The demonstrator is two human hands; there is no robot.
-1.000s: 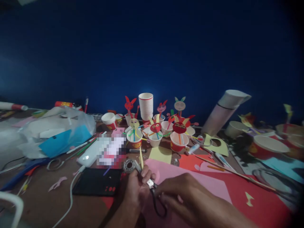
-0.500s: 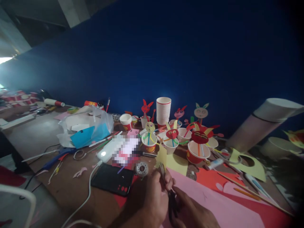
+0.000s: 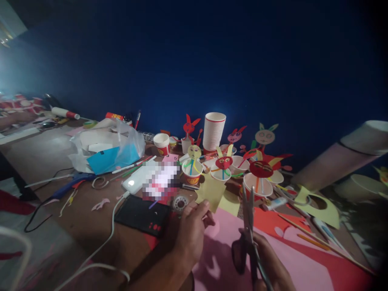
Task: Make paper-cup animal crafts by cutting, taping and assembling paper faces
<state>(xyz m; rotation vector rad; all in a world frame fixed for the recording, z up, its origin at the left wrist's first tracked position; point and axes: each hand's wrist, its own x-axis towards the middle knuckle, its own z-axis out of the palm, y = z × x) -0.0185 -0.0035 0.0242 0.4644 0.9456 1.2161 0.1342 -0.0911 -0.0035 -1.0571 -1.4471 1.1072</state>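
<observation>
My left hand (image 3: 194,226) pinches a small piece of yellow paper (image 3: 212,192), its thumb and fingers closed at the lower edge. Below that hand, a pink disc of paper (image 3: 212,229) shows, partly hidden by the fingers. In my right hand (image 3: 269,258) is a pair of scissors (image 3: 249,226), blades pointing up and slightly parted, away from the yellow paper. Both hands are over a large pink paper sheet (image 3: 291,250). Ahead of them stand paper cups with paper animal figures, among them a red-faced one (image 3: 261,169) and a yellow-faced one (image 3: 194,152).
A tall stack of paper cups (image 3: 214,131) stands at the back by the blue wall. To the left lie a black phone (image 3: 142,214), a white cable (image 3: 112,226), a tape roll (image 3: 180,203) and a plastic bag (image 3: 133,141). A large tumbler (image 3: 327,163) leans at the right.
The scissors have moved from beside the yellow paper to the right, apart from my left hand. The yellow paper is turned broader to view. The camera view has shifted somewhat.
</observation>
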